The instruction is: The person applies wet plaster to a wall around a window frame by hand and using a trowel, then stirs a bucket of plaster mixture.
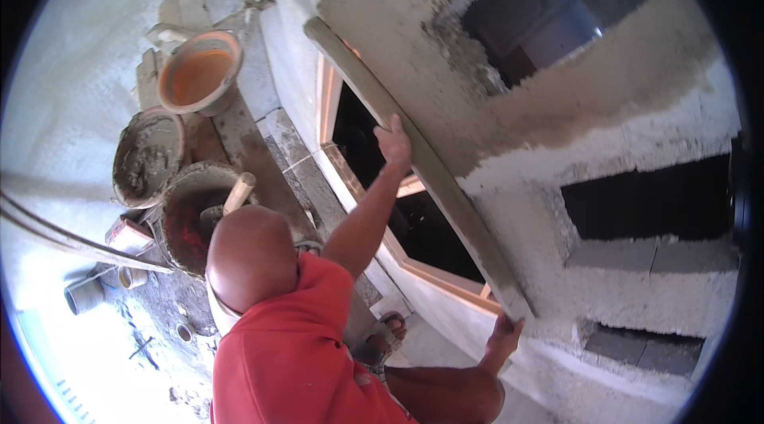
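The wearer's own hands are out of view, so whether they're together or apart, I can't tell. A co-worker in a red shirt [294,336] fills the foot of the scene, trimmed by the edge at six o'clock, a bent leg [446,392] cut off there too. That head hides part of a crusted tub [167,217] toward nine o'clock, where a wooden handle [239,192] pokes up. Glare washes out the floor at eight o'clock, and the window openings [434,229] are too black to see into.

Now the grip! The co-worker's upper hand [395,145], near the centre, has the bar [442,185] clasped, its arm stretched long toward one o'clock; the fingers' wrap is hard to make out. The lower hand [503,338], out at four o'clock, is clamped on the far end, wrist bent up just past the knee.

And the bar itself: long, slim and grey-brown, dull all over, running on a slant from eleven o'clock down to four. It crosses beside the window's pale wood frame [325,102], along the wall [589,98], which shows a broad brown patch toward two o'clock. Does it lie flat the whole way? Can't say. Over at ten o'clock, an orange-lined tub [199,78] stands next to a mortar-smeared tub [182,134].
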